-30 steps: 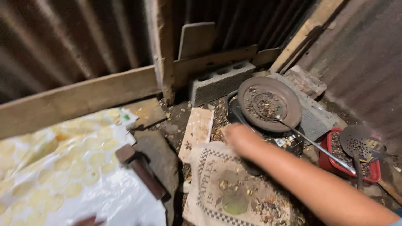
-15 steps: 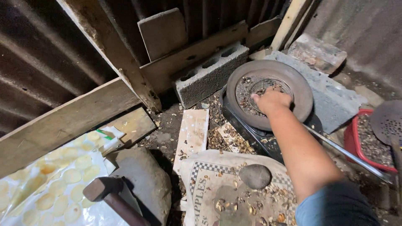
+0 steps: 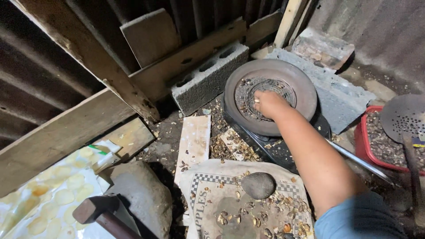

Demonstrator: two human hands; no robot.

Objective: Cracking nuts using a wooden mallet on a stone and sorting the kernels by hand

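My right hand [image 3: 268, 104] reaches forward into a round metal pan [image 3: 301, 84] that sits on a dark stove on the ground. Its fingers are curled down among small nuts or shells lying on the pan's ribbed middle, apparently pinching one pale piece. The forearm stretches from the lower right in a blue sleeve. My left hand is out of view. Below the arm lies a printed sack [image 3: 221, 208] scattered with cracked shells, with a smooth grey stone [image 3: 258, 185] resting on it.
A grey hollow concrete block [image 3: 208, 77] stands behind the pan against wooden beams and corrugated metal. A hammer [image 3: 99, 212] leans by a large rock [image 3: 141, 194] at lower left. A red basin [image 3: 376, 146] with shells and a perforated ladle [image 3: 405, 117] sit at right.
My right hand has travelled from above the sack up to the pan and now presses its fingers into the nuts there. The camera view has shifted closer and to the right.
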